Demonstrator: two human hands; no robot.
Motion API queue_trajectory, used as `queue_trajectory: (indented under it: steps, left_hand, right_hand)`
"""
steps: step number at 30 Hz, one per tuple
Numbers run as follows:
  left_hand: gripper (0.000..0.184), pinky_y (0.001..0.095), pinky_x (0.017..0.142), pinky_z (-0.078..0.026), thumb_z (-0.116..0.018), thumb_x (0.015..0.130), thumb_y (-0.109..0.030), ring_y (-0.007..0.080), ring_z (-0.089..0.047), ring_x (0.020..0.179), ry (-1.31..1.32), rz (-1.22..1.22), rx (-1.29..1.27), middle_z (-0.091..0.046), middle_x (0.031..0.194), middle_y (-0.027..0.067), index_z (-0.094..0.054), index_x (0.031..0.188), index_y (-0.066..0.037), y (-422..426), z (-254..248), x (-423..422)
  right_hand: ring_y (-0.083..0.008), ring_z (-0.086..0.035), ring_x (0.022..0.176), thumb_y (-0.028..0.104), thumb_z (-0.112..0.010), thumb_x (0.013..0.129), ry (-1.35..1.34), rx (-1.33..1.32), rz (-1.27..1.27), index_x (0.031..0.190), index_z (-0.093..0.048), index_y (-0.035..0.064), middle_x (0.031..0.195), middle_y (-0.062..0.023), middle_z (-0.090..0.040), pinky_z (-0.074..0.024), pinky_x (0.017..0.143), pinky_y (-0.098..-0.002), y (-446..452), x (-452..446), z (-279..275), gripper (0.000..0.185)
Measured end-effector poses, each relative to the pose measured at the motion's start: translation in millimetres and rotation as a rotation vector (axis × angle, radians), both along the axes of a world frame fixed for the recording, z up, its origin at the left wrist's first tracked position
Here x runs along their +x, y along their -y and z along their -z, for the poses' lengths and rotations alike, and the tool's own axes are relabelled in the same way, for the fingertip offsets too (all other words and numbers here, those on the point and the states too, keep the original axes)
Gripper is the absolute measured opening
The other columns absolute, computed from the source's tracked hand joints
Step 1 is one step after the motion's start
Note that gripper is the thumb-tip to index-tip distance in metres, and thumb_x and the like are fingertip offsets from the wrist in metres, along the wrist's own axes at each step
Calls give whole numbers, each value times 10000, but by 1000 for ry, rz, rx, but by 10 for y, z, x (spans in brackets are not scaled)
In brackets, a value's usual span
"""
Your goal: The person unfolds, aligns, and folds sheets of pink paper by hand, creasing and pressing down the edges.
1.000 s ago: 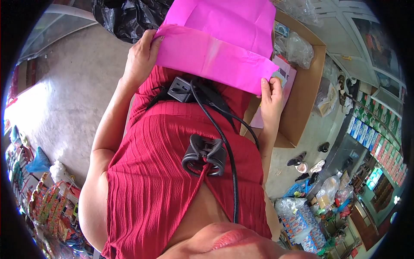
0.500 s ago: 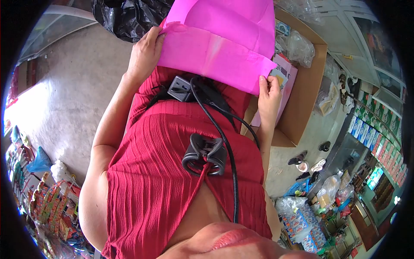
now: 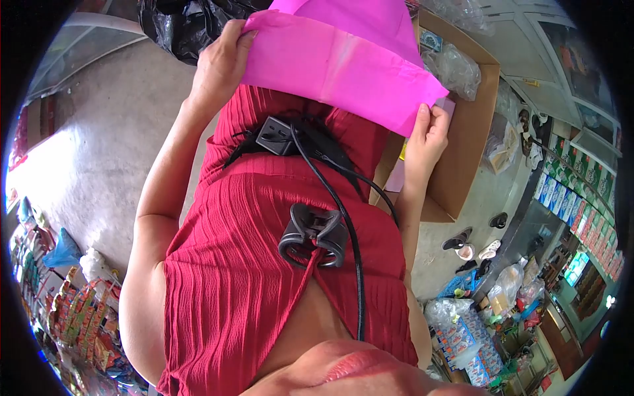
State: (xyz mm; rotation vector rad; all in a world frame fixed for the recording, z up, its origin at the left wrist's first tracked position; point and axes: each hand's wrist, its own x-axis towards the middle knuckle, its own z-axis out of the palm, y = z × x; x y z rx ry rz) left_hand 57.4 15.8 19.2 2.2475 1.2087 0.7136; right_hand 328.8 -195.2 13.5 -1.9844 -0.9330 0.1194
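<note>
Holding the bright pink sheet (image 3: 330,63) stretched between both hands, out over the lap; gripping its left end between thumb and fingers with the left hand (image 3: 221,69), pinching its right end likewise with the right hand (image 3: 428,137), so clamped at both sides; best to pull lightly and evenly, just enough to keep the front band flat; with the right end lower in view and nearer the body, best to level both ends and square the band against the part behind; avoid tugging hard at corners so thin, probably easy to tear; seemingly paper, smooth and flexible, long and strip-like in front, broader and deeper pink behind, marked across the band by a pale crease; beside the right hand, a stiff, open, straight-walled cardboard box (image 3: 472,132), with crumpled clear plastic (image 3: 456,71) inside; near the left hand, a glossy, wrinkled black plastic bag (image 3: 175,36); against the finely ribbed red garment (image 3: 264,204), a hard-edged black device (image 3: 272,138) and a slim, curving cord (image 3: 359,290).
</note>
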Motion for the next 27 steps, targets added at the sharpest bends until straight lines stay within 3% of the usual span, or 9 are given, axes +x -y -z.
queue_trajectory:
  steps: [3, 7, 11, 19, 24, 26, 27]
  left_hand:
    - [230, 519, 699, -500, -490, 998, -228, 454, -628, 847, -55, 33, 1, -649, 932, 259, -491, 1141, -48, -14, 85, 59]
    - [244, 533, 707, -506, -461, 1006, -238, 463, -628, 843, -117, 63, -4, -652, 934, 261, -475, 1143, -37, -26, 166, 77]
    - [248, 527, 738, -477, -477, 1002, -244, 466, -613, 904, -93, 31, -84, -646, 929, 265, -495, 1167, -60, -15, 109, 88]
    - [277, 530, 731, -483, -488, 997, -255, 473, -619, 888, -189, 37, -159, -649, 926, 277, -476, 1188, -55, 48, 174, 16]
    - [309, 522, 737, -498, -509, 989, -258, 472, -627, 884, -174, -11, -163, -654, 959, 280, -460, 1217, -55, 83, 182, 33]
    - [344, 517, 751, -506, -537, 978, -257, 461, -634, 901, -88, 19, -52, -659, 990, 270, -446, 1243, -56, 41, 192, 56]
    - [344, 517, 751, -506, -537, 978, -257, 461, -634, 901, -87, 21, -53, -659, 990, 270, -446, 1243, -56, -4, 193, 69]
  right_hand:
    - [-249, -562, 543, 207, -568, 982, 33, -147, 13, 940, -542, 2, 669, -152, -583, -428, 533, -385, -46, -23, 55, 211]
    - [-315, -600, 592, 193, -572, 974, 77, -155, -18, 975, -537, -2, 731, -190, -613, -436, 547, -415, -28, 29, 250, 198]
    - [-302, -600, 599, 187, -578, 971, 49, -156, 2, 969, -544, -6, 749, -192, -618, -441, 553, -408, -13, 22, 243, 196]
    - [-168, -569, 605, 185, -599, 964, -42, -192, -3, 967, -555, -19, 731, -127, -618, -450, 567, -353, 88, -35, 226, 209]
    - [-189, -591, 637, 190, -598, 965, -70, -178, 12, 974, -555, -20, 760, -131, -631, -466, 595, -353, 71, -79, 241, 214]
    - [-202, -606, 652, 192, -598, 965, -59, -157, 21, 977, -555, -18, 774, -136, -637, -472, 604, -358, 29, -65, 219, 215]
    - [-241, -626, 674, 191, -597, 964, -20, -125, 13, 980, -556, -12, 791, -148, -646, -479, 617, -378, -17, -53, 185, 208]
